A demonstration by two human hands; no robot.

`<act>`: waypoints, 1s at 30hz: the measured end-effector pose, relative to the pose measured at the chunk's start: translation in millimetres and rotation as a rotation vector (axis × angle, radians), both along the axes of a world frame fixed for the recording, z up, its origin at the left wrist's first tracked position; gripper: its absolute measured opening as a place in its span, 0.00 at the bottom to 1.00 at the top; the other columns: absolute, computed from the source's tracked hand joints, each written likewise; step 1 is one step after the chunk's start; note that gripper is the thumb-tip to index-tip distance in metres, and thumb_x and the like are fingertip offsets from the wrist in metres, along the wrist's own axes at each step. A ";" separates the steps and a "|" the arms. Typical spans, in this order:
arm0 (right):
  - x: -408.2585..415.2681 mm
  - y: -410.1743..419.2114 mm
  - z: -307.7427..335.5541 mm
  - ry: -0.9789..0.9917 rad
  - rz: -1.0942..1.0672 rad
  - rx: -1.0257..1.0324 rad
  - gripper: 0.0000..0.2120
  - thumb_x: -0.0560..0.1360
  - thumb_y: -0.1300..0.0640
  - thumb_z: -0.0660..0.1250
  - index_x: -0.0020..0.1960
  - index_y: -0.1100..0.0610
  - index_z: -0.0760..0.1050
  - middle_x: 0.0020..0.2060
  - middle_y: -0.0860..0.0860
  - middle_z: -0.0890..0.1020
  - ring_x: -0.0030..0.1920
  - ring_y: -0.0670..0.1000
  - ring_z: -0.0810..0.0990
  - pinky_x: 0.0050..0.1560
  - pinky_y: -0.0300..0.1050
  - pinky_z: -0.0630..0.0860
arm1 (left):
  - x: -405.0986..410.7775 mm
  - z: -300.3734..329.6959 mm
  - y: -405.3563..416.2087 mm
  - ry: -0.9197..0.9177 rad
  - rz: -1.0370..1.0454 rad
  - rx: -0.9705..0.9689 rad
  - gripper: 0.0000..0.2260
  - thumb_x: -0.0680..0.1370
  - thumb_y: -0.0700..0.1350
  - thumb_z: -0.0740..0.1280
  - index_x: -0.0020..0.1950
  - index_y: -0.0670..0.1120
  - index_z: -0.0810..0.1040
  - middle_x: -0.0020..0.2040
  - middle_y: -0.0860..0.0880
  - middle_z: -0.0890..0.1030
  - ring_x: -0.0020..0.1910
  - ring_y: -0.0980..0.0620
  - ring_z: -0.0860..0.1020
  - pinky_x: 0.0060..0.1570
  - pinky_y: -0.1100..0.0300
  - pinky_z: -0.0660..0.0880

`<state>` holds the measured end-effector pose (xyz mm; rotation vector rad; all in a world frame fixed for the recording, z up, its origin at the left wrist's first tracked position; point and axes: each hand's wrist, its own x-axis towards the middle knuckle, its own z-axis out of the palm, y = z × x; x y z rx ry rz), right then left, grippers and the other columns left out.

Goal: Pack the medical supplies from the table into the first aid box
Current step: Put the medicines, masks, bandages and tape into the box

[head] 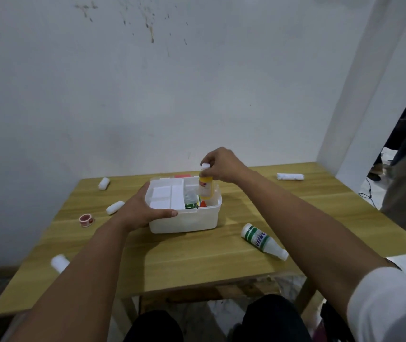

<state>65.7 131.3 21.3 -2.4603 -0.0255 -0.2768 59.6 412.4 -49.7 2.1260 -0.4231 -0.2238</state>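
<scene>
the room is evenly and fairly dimly lit by soft, cool light from above, so the wall (147, 95) reads a flat grey-white and the bench (197, 255) shows no hard glare, only a faint shadow under the box (184, 223). the wide-angle lens bends the bench edges and stretches the forearms toward the lower corners. detail is soft overall, and the near sleeve (394, 304) is blurred.

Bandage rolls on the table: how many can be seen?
4: far left, left of the box, near left edge, far right. Others may be hidden inside the box.
</scene>
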 end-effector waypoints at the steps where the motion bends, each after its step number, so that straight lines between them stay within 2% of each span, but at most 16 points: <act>1: -0.4 3.0 -4.9 0.013 -0.002 -0.021 0.18 0.68 0.56 0.82 0.56 0.59 0.86 0.51 0.53 0.86 0.48 0.52 0.84 0.51 0.52 0.85 | 0.9 -0.4 0.3 -0.003 -0.009 -0.001 0.46 0.64 0.61 0.84 0.76 0.64 0.63 0.67 0.59 0.71 0.66 0.50 0.70 0.62 0.43 0.79; 7: -3.0 19.8 -16.8 0.081 0.020 -0.264 0.17 0.70 0.58 0.79 0.57 0.59 0.86 0.53 0.54 0.86 0.51 0.53 0.82 0.49 0.47 0.81 | 0.0 -0.2 -1.1 -0.022 -0.014 -0.019 0.43 0.66 0.56 0.84 0.75 0.62 0.64 0.63 0.62 0.72 0.64 0.52 0.71 0.58 0.48 0.80; 10: -5.2 23.9 -16.8 0.066 0.015 -0.280 0.18 0.70 0.59 0.79 0.59 0.60 0.84 0.55 0.54 0.86 0.52 0.53 0.82 0.48 0.45 0.78 | -1.3 0.5 -1.1 -0.015 -0.027 -0.026 0.41 0.67 0.55 0.84 0.73 0.63 0.64 0.62 0.63 0.72 0.65 0.52 0.71 0.59 0.47 0.79; 13: -12.7 19.0 -12.0 0.028 -0.009 -0.197 0.22 0.70 0.57 0.80 0.62 0.61 0.83 0.55 0.55 0.86 0.54 0.54 0.84 0.54 0.49 0.82 | -2.8 1.9 -2.6 -0.015 -0.026 -0.002 0.44 0.66 0.57 0.83 0.76 0.60 0.63 0.66 0.59 0.71 0.65 0.51 0.70 0.61 0.44 0.79; 17: -30.2 0.3 1.4 -0.026 -0.060 -0.089 0.20 0.71 0.54 0.80 0.60 0.59 0.84 0.51 0.53 0.86 0.49 0.50 0.84 0.55 0.50 0.83 | -4.4 4.0 -4.0 0.023 -0.020 0.006 0.52 0.57 0.67 0.82 0.76 0.60 0.63 0.67 0.57 0.69 0.65 0.50 0.69 0.61 0.43 0.79; 19: -42.3 -12.6 7.2 -0.043 -0.092 -0.073 0.15 0.72 0.55 0.79 0.57 0.58 0.85 0.50 0.51 0.86 0.42 0.46 0.82 0.51 0.48 0.84 | -3.2 3.6 -3.5 0.038 -0.013 0.008 0.60 0.48 0.74 0.80 0.76 0.61 0.63 0.68 0.56 0.70 0.65 0.49 0.70 0.59 0.43 0.80; 21: -57.6 -27.4 10.9 -0.022 -0.123 -0.078 0.10 0.74 0.56 0.77 0.54 0.57 0.85 0.48 0.51 0.87 0.39 0.47 0.83 0.46 0.47 0.85 | -1.9 2.3 -3.8 0.038 0.000 0.014 0.65 0.44 0.77 0.79 0.78 0.59 0.63 0.68 0.56 0.70 0.65 0.49 0.70 0.57 0.43 0.81; 23: -74.3 -42.2 11.8 0.059 -0.152 -0.069 0.06 0.75 0.57 0.75 0.51 0.58 0.85 0.45 0.53 0.87 0.41 0.53 0.87 0.41 0.49 0.86 | -3.0 2.8 -4.9 0.038 0.002 0.021 0.67 0.42 0.77 0.78 0.78 0.57 0.63 0.67 0.55 0.70 0.64 0.48 0.70 0.52 0.45 0.82; 25: -91.7 -54.6 10.5 0.230 -0.169 -0.082 0.08 0.74 0.57 0.76 0.50 0.61 0.85 0.43 0.57 0.87 0.44 0.56 0.88 0.43 0.52 0.87 | -3.3 2.8 -5.4 0.038 0.008 0.026 0.68 0.42 0.77 0.78 0.78 0.57 0.63 0.67 0.54 0.70 0.64 0.47 0.70 0.50 0.45 0.82; 30: -135.7 -61.7 -5.1 0.840 -0.131 -0.324 0.30 0.62 0.43 0.85 0.54 0.62 0.83 0.47 0.55 0.88 0.47 0.56 0.88 0.50 0.59 0.86 | -4.0 0.6 -5.2 0.039 0.033 0.011 0.62 0.48 0.73 0.81 0.78 0.57 0.64 0.71 0.52 0.71 0.64 0.47 0.71 0.52 0.44 0.82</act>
